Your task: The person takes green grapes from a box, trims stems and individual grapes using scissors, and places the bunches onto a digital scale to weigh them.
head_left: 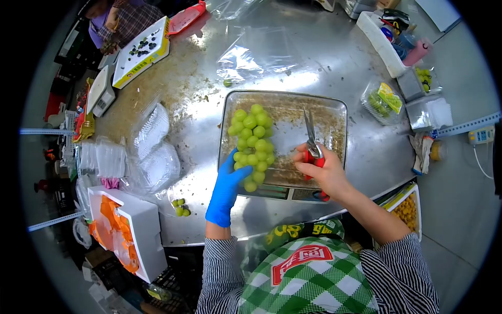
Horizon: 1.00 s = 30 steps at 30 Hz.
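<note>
My left hand (226, 184), in a blue glove, holds a bunch of green grapes (254, 137) at its lower left side. The bunch is over the left part of a scale's metal tray (334, 125). Bare and wrapped round the red handles of a pair of scissors (310, 132), my right hand (325, 170) is over the tray's right part. The scissors point away from me, with their blades slightly apart and not touching the grapes. Brown residue covers much of the tray.
Several loose grapes (180, 208) lie by the near edge. Clear plastic containers (157, 152) stand left, a packed grape box (383, 102) right. A white foam box (137, 225) is at the lower left. Another person (123, 21) is at the far left, beside a tray (141, 51) of dark grapes.
</note>
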Tool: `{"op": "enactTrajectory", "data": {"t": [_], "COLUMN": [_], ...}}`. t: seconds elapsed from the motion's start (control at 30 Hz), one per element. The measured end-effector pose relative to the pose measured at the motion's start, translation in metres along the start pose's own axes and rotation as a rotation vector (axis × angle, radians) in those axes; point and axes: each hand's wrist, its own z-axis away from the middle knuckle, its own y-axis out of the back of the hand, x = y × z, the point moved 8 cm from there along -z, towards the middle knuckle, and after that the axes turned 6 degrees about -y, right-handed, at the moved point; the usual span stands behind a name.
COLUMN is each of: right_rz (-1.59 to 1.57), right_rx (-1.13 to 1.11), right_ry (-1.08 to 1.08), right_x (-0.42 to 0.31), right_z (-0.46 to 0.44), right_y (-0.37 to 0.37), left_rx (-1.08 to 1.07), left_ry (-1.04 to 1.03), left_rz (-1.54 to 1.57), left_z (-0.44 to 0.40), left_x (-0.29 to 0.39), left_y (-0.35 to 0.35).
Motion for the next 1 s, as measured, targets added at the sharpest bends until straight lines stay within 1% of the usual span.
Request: {"op": "enactTrajectory", "data": {"t": [0.13,0.23,0.33,0.43,0.53,0.57,0.67,0.7,0.8,0.83,0.9,1.0], "right_rz": [0.046,0.109,0.119,0.157,0.290,0.366,0.628,0.670,0.836,0.882,0.970,0.932], "right_rx": [-0.001,-0.003,-0.007,-0.008,-0.055,-0.061,-0.131,-0.140,-0.191,-0.204,-0.225,-0.229], "right_ry": [0.054,0.103,0.117,0.117,0.156,0.230,0.262,0.336,0.278,0.245,0.176,0.131], "right_x": [-0.002,-0.009,-0.012,-0.013,-0.015,-0.019,-0.029,-0.030,-0.042,-0.045,-0.047,-0.046], "right_z": [0.003,0.003,-0.002,-0.008,-0.012,-0.012,-0.007,-0.006,0.001,0.003,0.006,0.004], "right_y": [0.007,0.009,0.008,0.007,0.006,0.004,-0.001,-0.001,-0.004,-0.003,0.000,0.010], "left_rx": [0.001,-0.040,-0.019,-0.001,0.031,0.033,0.078,0.107,0.035,0.027,0.028,0.042], "left_ry": [-0.021,-0.035,0.010,-0.016,-0.047,-0.065,-0.068,-0.063,-0.101,-0.161,-0.151,-0.156], "left_rz": [0.067,0.118,0.229,0.289,0.117,0.076,-0.142,-0.212,-0.237,-0.318,-0.340,-0.362], "left_z": [-0.002,-0.004,-0.003,-0.003,-0.003,-0.001,0.000,0.002,0.000,-0.003,-0.004,-0.006], "left_x": [-0.006,-0.006,-0.010,-0.008,-0.007,0.001,0.009,0.011,0.019,0.018,0.018,0.014], "left_y": [0.008,0.006,0.009,0.007,0.007,0.001,-0.009,-0.013,-0.033,-0.033,-0.039,-0.039]}}
